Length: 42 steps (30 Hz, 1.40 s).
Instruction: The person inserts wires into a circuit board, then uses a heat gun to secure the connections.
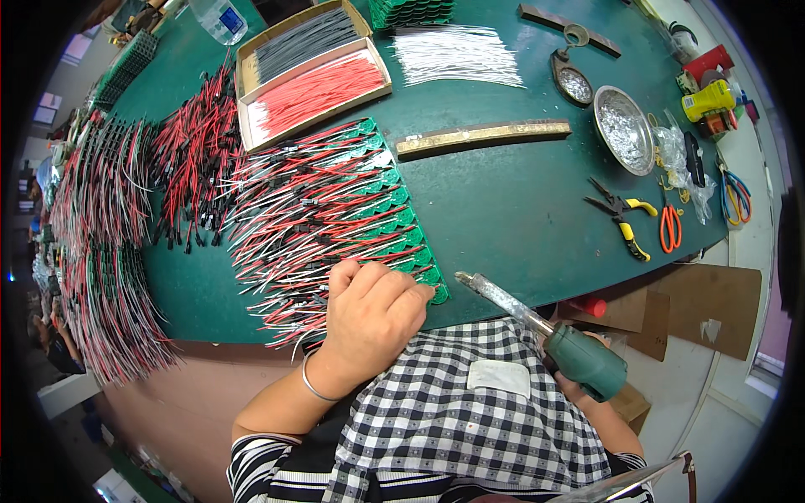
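My left hand [373, 314], with a bangle on its wrist, is curled over the near end of a panel of green circuit boards [401, 220]. Its fingers are bent together at the boards' edge, and what they pinch is hidden. Red, black and white wires [310, 214] fan out leftward from the panel. In my right hand [573, 391] is a soldering iron [579, 356] with a dark green handle, partly hiding that hand. The iron's long metal barrel points up and left, its tip just right of the panel's near corner and apart from it.
A box [381, 88] holds red and dark wires; white wires [457, 54] lie beside it. More wired bundles [109, 251] hang over the left edge. A wooden bar [482, 138], a metal bowl [623, 130], cutters [622, 216] and orange-handled scissors [671, 228] lie further right.
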Tool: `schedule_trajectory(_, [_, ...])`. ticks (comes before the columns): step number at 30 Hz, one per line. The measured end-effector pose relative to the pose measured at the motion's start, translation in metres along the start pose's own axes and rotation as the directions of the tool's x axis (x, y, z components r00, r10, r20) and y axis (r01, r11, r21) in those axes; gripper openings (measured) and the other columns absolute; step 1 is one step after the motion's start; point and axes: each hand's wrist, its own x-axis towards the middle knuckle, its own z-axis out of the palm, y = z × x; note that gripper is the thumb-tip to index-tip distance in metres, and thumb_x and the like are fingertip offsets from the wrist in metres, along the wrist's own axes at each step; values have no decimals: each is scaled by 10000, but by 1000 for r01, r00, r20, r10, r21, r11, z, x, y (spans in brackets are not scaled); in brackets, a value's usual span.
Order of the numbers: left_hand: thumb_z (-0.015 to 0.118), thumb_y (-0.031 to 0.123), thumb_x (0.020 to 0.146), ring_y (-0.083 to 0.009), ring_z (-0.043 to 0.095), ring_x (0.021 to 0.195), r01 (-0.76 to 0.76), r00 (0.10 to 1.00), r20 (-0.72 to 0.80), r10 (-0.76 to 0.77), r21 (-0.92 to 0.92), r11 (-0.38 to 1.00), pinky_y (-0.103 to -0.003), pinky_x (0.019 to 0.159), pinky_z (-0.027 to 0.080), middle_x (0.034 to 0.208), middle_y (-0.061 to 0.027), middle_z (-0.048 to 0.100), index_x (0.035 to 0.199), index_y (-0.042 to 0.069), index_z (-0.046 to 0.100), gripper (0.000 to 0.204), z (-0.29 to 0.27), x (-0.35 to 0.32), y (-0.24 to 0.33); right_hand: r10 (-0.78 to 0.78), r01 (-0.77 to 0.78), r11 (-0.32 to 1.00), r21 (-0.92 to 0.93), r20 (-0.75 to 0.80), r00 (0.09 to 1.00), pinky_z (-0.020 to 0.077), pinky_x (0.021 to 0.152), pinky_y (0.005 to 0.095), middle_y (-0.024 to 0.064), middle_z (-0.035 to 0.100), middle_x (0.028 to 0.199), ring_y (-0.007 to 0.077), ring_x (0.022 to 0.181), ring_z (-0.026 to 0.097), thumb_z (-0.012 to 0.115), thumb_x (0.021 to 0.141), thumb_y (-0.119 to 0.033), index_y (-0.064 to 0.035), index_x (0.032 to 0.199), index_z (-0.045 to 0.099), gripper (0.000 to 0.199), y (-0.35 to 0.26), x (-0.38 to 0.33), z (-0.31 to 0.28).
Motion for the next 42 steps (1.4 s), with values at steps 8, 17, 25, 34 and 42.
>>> schedule_trajectory(8, [721, 83, 638, -163, 525, 704, 75, 997, -20, -75, 31, 997, -350, 735, 338, 729, 37, 576, 730, 152, 616, 156, 3, 4, 5, 39, -45, 988, 150, 41, 998, 489, 751, 382, 121, 659, 929, 305, 841, 635, 650, 788, -161, -36, 978, 665, 228, 4, -4, 4])
schedule_trajectory(17, [709, 87, 637, -156, 521, 697, 83, 996, -19, -82, 67, 994, -354, 741, 328, 716, 42, 569, 723, 151, 599, 154, 7, 6, 7, 64, -58, 974, 217, -20, 998, 479, 722, 379, 99, 659, 921, 295, 809, 626, 657, 775, -167, -55, 953, 665, 210, -2, 1, 7])
schedule_trajectory(25, [713, 96, 637, -154, 515, 692, 85, 996, -29, -83, 79, 993, -356, 746, 315, 715, 45, 573, 720, 150, 603, 149, 7, 5, 8, 46, -48, 988, 148, 15, 999, 477, 718, 373, 100, 654, 907, 296, 800, 622, 629, 799, -208, -50, 938, 663, 213, 2, 0, 10])
schedule_trajectory(34, [713, 93, 630, -153, 504, 686, 89, 996, -27, -87, 80, 993, -360, 745, 310, 707, 49, 567, 719, 149, 601, 154, 9, 6, 9, -13, 15, 997, -75, 22, 1000, 488, 728, 371, 74, 665, 901, 291, 790, 625, 646, 782, -272, -88, 947, 680, 249, 4, -6, 11])
schedule_trajectory(42, [709, 93, 630, -155, 503, 687, 97, 995, -26, -95, 91, 991, -364, 753, 310, 706, 48, 557, 712, 151, 592, 154, 7, 6, 8, 7, 1, 994, -106, 76, 997, 461, 780, 356, 133, 630, 941, 272, 872, 592, 600, 845, -428, -32, 1122, 597, 484, 13, -17, 11])
